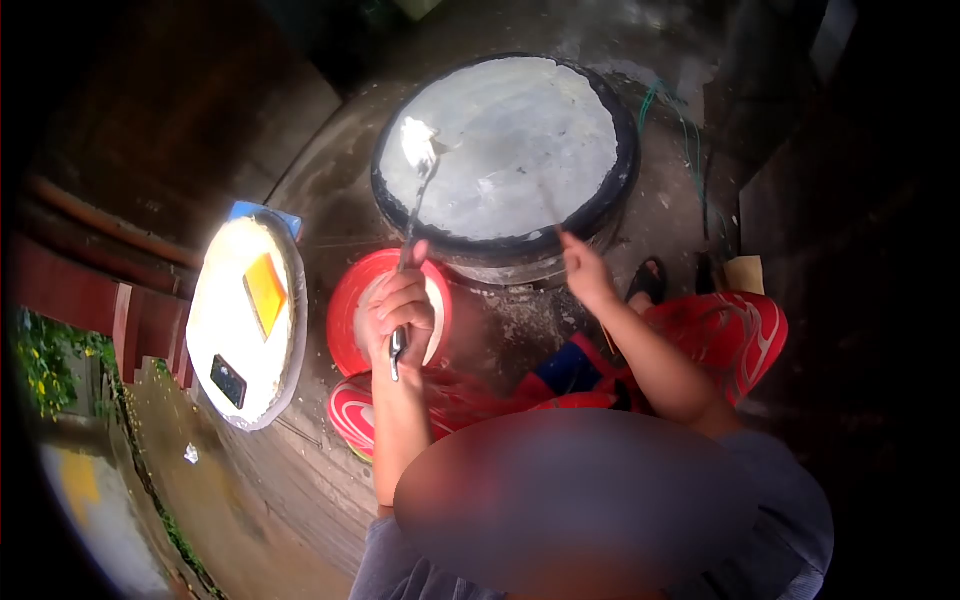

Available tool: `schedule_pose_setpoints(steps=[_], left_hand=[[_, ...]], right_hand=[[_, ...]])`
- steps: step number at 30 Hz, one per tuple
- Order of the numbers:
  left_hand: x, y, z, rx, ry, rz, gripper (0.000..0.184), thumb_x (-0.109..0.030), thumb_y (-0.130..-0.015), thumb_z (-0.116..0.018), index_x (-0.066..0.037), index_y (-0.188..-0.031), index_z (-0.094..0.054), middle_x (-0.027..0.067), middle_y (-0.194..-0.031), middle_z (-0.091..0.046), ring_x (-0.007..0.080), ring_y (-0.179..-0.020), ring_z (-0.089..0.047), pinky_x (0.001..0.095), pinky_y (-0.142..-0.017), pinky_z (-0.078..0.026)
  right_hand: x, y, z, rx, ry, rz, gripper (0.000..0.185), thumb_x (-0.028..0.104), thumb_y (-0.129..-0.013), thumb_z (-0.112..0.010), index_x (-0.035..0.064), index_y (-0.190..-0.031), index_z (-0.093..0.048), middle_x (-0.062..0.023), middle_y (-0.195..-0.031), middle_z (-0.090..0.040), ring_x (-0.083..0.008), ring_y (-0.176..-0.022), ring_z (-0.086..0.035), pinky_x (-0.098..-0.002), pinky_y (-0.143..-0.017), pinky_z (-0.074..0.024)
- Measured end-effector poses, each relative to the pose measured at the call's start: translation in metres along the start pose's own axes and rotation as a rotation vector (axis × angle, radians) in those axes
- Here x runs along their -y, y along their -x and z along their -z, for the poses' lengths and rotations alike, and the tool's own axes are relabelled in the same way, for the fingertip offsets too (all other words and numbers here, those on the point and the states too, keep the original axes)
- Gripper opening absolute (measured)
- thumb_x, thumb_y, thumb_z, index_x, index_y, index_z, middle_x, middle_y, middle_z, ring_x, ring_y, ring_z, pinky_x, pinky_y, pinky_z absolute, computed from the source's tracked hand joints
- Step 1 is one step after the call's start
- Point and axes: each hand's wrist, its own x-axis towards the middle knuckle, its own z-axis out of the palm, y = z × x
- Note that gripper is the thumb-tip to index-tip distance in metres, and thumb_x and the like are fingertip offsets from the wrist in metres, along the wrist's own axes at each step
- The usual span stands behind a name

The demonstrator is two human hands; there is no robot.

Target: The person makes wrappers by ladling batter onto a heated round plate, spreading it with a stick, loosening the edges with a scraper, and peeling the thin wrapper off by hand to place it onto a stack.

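My left hand (402, 308) is closed around the dark handle of a ladle (416, 205). The ladle's head is coated in bright white and sits over the left part of a wide round griddle (385, 195). A thin pale sheet of batter (520, 140) covers the griddle almost to its black rim. In my right hand (588, 272), near the griddle's front edge, is a thin stick (552, 208) pointing over the sheet; its far end is blurred. Below my left hand stands a red bowl (343, 310) with whitish batter in it, partly hidden by the hand and forearm.
To the left is a round, white-topped stand (230, 310) bearing a yellow-orange flat object (265, 290) and a dark phone (228, 382). Green cord (690, 145) lies right of the griddle. A sandalled foot (648, 280) and red patterned trousers (745, 335) are close to my right arm.
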Motion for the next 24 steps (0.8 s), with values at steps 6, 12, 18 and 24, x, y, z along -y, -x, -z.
schedule_pose_setpoints(steps=[6, 12, 18, 24], left_hand=[[-0.048, 0.06, -0.034, -0.099, -0.227, -0.131, 0.042, -0.007, -0.093, -0.031, 0.017, -0.127, -0.026, 0.0095, -0.071, -0.045, 0.0119, -0.047, -0.043, 0.0226, -0.037, -0.039], [-0.12, 0.147, -0.009, -0.424, -0.35, -0.254, 0.04, -0.012, -0.093, -0.035, 0.014, -0.123, -0.034, 0.0086, -0.074, -0.043, 0.0113, -0.05, -0.039, 0.0216, -0.039, -0.036], [-0.174, 0.19, 0.062, -0.691, -0.182, -0.285, 0.016, -0.01, -0.09, -0.036, 0.004, -0.086, -0.044, 0.0073, -0.069, -0.046, 0.0115, -0.047, -0.042, 0.0223, -0.039, -0.038], [-0.193, 0.19, 0.115, -0.877, -0.471, -0.371, 0.012, -0.004, -0.085, -0.037, -0.004, -0.075, -0.044, 0.0012, -0.056, -0.043, 0.0101, -0.039, -0.039, 0.0213, -0.04, -0.04]], right_hand=[[0.05, 0.046, 0.016, 0.724, -0.11, 0.142, 0.039, 0.016, -0.084, -0.056, 0.0174, -0.123, -0.054, -0.0095, -0.102, -0.065, -0.0161, -0.071, -0.06, -0.0284, -0.067, -0.047], [0.048, 0.018, 0.079, 0.348, -0.349, -0.359, 0.055, -0.004, -0.084, -0.049, 0.0182, -0.134, -0.041, -0.0025, -0.081, -0.057, -0.0063, -0.051, -0.05, -0.0203, -0.041, -0.0411], [0.031, 0.013, 0.078, 0.293, -0.135, -0.362, 0.05, 0.003, -0.086, -0.049, 0.0174, -0.134, -0.041, -0.0029, -0.078, -0.062, -0.0076, -0.052, -0.052, -0.0231, -0.047, -0.0443], [0.017, -0.006, 0.061, 0.191, 0.121, -0.165, 0.039, 0.015, -0.09, -0.044, 0.0212, -0.129, -0.047, -0.0138, -0.084, -0.064, -0.0249, -0.073, -0.06, -0.0328, -0.067, -0.0473]])
